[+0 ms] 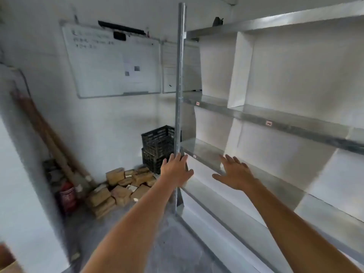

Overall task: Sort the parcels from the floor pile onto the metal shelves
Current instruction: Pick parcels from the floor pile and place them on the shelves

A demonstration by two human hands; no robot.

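Note:
A pile of brown paper-wrapped parcels (pixel 122 189) lies on the floor in the far corner, left of the metal shelves (pixel 256 119). The shelves fill the right side, with bare metal boards and white dividers; no parcel shows on them. My left hand (pixel 175 170) is stretched forward with straight fingers, in front of the shelf's corner post (pixel 180 85); whether it touches the post I cannot tell. My right hand (pixel 235 173) is spread open over the front edge of a lower shelf board. Neither hand holds anything.
Two stacked black plastic crates (pixel 157 148) stand behind the parcels against the back wall. A whiteboard (pixel 112 62) hangs above. Long poles (pixel 45 138) and a red canister (pixel 68 196) lean in the left corner. Grey floor (pixel 167 243) lies between me and the pile.

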